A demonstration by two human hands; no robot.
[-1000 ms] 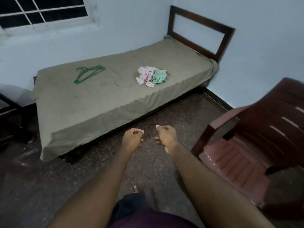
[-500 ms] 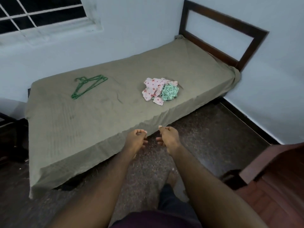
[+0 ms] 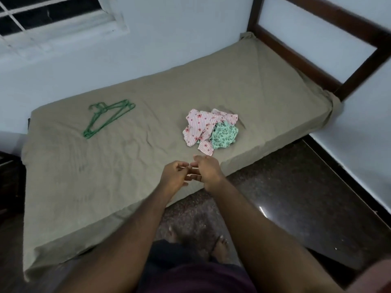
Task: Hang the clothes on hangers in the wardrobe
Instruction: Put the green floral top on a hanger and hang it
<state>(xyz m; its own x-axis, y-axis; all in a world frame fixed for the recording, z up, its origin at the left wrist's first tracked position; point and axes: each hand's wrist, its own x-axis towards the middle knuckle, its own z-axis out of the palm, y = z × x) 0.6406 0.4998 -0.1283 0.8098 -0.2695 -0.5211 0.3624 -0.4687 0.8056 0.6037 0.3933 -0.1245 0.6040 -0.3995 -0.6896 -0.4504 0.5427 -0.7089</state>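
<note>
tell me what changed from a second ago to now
The person has stepped up to the bed, so the left hand and right hand now reach over its near edge, close to the clothes. Their fingers have loosened from a tight curl, and neither hand has taken hold of anything. The clothes and the hangers lie on the bed where they were, untouched.
</note>
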